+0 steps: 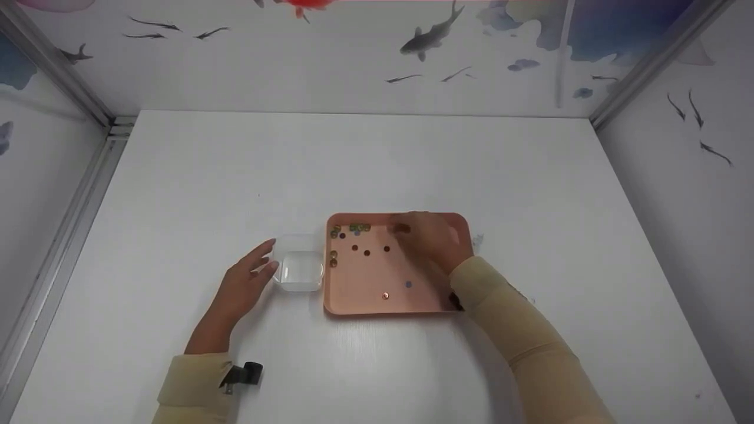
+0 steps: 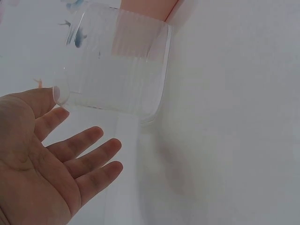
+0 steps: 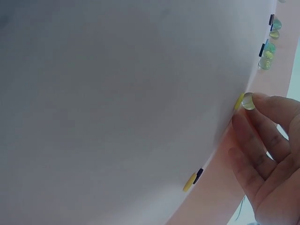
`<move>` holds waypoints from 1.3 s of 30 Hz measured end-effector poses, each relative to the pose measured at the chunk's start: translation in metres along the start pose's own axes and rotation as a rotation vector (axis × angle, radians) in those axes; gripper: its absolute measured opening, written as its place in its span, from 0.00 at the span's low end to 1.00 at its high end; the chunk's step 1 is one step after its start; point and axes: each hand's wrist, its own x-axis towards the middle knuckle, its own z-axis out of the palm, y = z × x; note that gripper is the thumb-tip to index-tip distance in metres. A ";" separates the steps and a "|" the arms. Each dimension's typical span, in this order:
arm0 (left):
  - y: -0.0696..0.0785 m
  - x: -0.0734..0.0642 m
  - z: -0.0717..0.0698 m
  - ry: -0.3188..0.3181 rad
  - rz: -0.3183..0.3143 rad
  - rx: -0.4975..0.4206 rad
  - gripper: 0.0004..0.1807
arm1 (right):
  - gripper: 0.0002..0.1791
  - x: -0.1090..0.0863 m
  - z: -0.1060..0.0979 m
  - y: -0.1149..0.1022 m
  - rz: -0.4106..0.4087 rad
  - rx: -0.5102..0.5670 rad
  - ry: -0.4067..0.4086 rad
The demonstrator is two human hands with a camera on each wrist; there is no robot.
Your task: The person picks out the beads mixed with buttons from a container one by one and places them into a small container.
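A clear plastic box [image 1: 300, 268] stands just left of a pink tray [image 1: 353, 300]. My left hand [image 1: 241, 285] is at the box's left side, thumb tip touching its corner and the other fingers loosely spread; in the left wrist view the palm faces up beside the box [image 2: 108, 70]. Over the far part of the tray, my right hand [image 1: 429, 235] pinches a small clear, yellowish glass marble [image 3: 248, 101] between thumb and fingertips. Close beside that marble is a yellow disc [image 3: 239, 101]. Several marbles [image 1: 359, 227] lie along the tray's far and left walls.
Small flat discs are scattered over the tray floor, among them a dark disc [image 1: 386, 248], a blue disc [image 1: 408, 284] and an orange one [image 1: 386, 295]. The white table [image 1: 353, 165] is bounded by fish-patterned panels at the back and sides.
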 end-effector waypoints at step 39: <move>-0.003 0.001 0.002 -0.013 0.016 -0.021 0.30 | 0.18 -0.005 -0.021 -0.002 -0.051 0.044 -0.035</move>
